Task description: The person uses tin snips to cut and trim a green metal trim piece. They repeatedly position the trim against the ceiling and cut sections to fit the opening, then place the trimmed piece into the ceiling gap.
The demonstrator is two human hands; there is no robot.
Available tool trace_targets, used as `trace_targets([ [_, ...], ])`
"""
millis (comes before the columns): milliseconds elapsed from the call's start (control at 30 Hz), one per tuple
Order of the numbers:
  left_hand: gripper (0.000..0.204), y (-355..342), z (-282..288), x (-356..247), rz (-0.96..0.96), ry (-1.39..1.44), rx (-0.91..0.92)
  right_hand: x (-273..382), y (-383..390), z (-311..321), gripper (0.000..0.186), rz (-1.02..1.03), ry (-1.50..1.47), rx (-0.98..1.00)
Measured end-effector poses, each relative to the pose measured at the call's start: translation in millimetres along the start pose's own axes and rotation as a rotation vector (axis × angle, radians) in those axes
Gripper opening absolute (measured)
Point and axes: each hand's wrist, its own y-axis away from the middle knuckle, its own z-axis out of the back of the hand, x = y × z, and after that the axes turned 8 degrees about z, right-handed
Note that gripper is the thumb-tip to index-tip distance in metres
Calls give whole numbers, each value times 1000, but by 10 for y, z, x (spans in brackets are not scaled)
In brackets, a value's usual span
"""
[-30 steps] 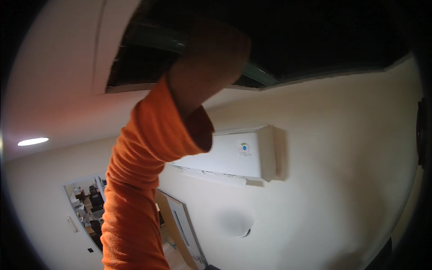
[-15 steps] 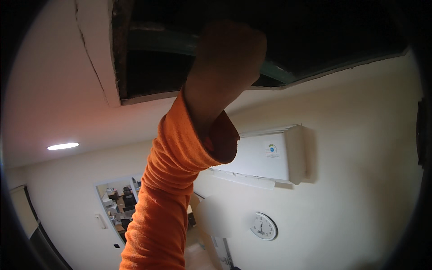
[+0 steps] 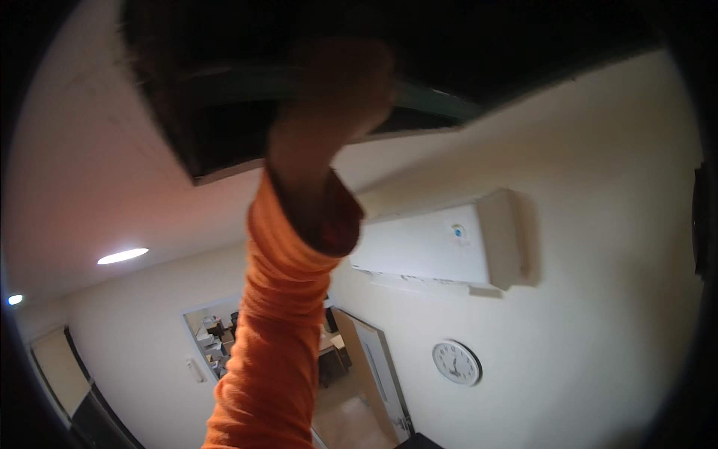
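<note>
My left hand [image 3: 333, 97] is raised overhead into a dark opening in the ceiling, whose edge [image 3: 232, 170] runs below and beside it. An orange sleeve [image 3: 280, 322], with its cuff hanging loose below the wrist, covers the forearm. The fingers look curled into a fist, but shadow and motion blur hide what they hold, if anything. A greenish bar [image 3: 426, 101] crosses the opening and passes behind the hand; whether they touch I cannot tell. My right hand is out of view.
A white air conditioner [image 3: 426, 247] is mounted on the wall to the right, above a round clock [image 3: 457, 363]. A lit ceiling lamp [image 3: 123, 256] shines at left. Lower down, a door [image 3: 366, 359] stands open, and an office shows through a wall opening [image 3: 213, 337].
My left hand has moved left across the opening, still raised and closed. The view has shifted, bringing more of the door and a second lamp into sight; a blurred pale patch near the clock is gone.
</note>
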Motion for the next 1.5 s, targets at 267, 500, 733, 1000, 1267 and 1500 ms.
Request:
trace_targets([
  [267,29,-11,-45,-181,4,-43,237,279,73,60,41,-40,-252,-137],
  [500,34,-51,-303,162,19,-39,201,443,194,102,40,4,-441,-244],
  [733,30,-167,-133,36,154,24,442,376,303,10,41,40,-768,-341],
  [1000,29,11,-276,-59,-61,-88,216,266,96,46,39,-83,-371,-293],
  [1267,24,-12,-630,-513,-158,-176,280,269,25,50,36,-128,-334,-279],
  [1500,26,-85,-725,-421,-89,-36,296,255,-28,97,34,-124,-322,-238],
])
